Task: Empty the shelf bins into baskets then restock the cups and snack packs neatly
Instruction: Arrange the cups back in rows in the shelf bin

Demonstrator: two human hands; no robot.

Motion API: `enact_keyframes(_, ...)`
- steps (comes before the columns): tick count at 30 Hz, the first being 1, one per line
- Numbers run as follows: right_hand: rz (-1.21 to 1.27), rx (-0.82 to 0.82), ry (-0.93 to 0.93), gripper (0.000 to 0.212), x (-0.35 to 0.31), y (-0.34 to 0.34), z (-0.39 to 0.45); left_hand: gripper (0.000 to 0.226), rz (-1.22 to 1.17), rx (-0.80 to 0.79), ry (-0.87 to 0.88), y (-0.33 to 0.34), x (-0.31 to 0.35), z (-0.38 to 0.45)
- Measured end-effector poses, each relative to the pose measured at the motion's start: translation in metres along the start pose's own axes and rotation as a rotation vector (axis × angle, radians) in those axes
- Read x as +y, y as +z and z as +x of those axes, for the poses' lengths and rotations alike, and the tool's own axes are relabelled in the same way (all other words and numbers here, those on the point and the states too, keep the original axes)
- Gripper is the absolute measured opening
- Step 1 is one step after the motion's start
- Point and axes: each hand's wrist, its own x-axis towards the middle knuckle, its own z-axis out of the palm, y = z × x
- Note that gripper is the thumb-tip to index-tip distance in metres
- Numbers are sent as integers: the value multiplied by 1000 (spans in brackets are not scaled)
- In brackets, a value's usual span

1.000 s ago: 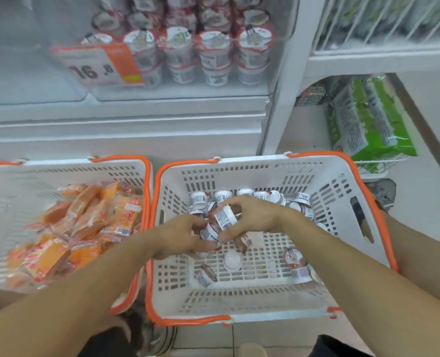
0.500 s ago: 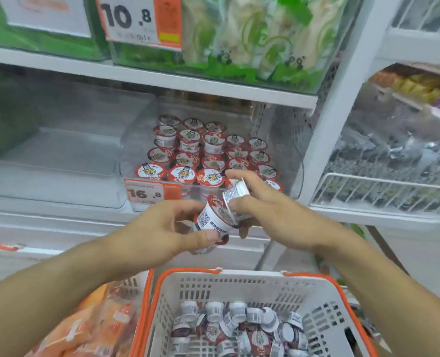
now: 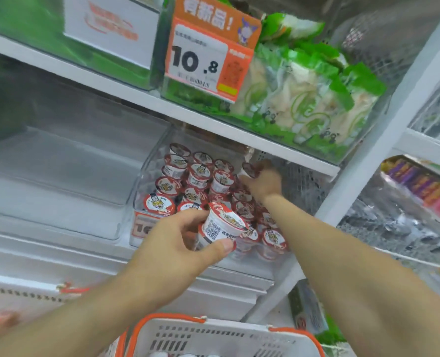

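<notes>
My left hand [image 3: 180, 243] grips a red-and-white cup [image 3: 220, 226] tilted on its side, just in front of the clear shelf bin [image 3: 146, 176]. Several matching cups [image 3: 195, 173] stand in rows inside that bin. My right hand [image 3: 264, 181] reaches deep into the bin's right rear and holds another cup [image 3: 250, 169] there, blurred by motion. The white basket with an orange rim [image 3: 213, 336] sits below at the bottom edge, with a few cup tops showing inside.
A second clear bin [image 3: 59, 161] stands to the left on the same shelf. Above, a bin of green-and-white snack packs [image 3: 304, 91] carries a 10.8 price tag [image 3: 203, 57]. A white upright post [image 3: 368, 161] borders the bin on the right.
My view rose from the basket to the shelf. My right hand left the cup cluster and reached into the back of the bin with one cup; my left hand stays in front holding another.
</notes>
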Motion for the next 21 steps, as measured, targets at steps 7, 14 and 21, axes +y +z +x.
enact_keyframes(7,-84,-18,-150,33,20,22,15,29,39,-3,19,0,-7,6)
enact_keyframes(14,61,54,-103,35,12,11,-13,30,66,-9,73,9,-9,12)
enact_keyframes(21,894,-366,-111,39,-18,-69,-134,34,122,21,91,12,-10,18)
